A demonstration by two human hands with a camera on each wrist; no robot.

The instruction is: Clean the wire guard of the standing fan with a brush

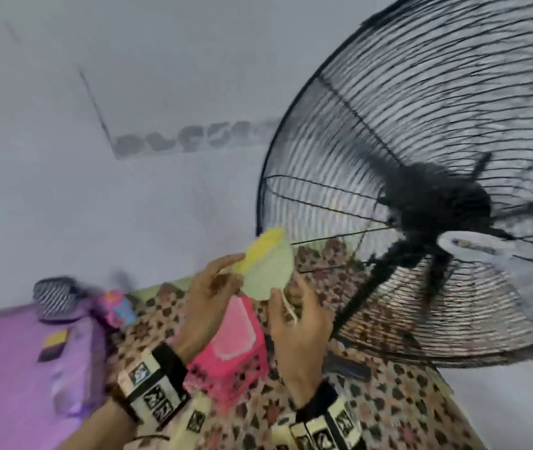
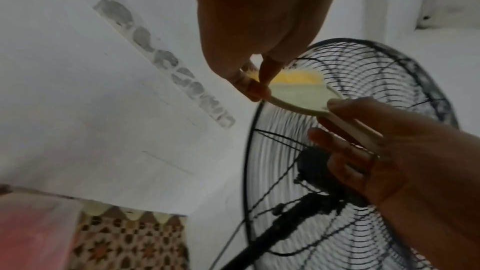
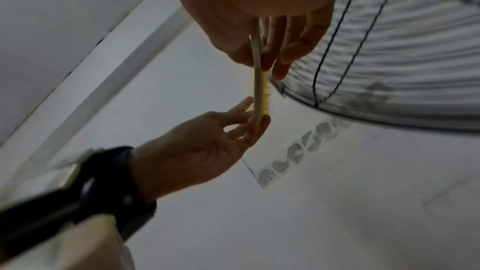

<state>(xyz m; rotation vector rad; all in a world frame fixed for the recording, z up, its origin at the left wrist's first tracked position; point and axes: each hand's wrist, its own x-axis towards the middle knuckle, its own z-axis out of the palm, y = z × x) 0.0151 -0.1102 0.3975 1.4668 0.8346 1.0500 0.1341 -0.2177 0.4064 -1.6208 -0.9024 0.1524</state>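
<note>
A flat pale green brush with yellow bristles is held up just left of the standing fan's black wire guard. My left hand pinches the brush's bristle end between thumb and fingers. My right hand grips its thin handle from below. The left wrist view shows the brush in front of the guard, pinched by my left hand, with the right hand on the handle. In the right wrist view the brush is edge-on beside the guard.
The fan's dark motor hub and slanted pole sit behind the guard. Below my hands are a pink basket, a patterned sheet, purple cloth and a striped item. A white wall is behind.
</note>
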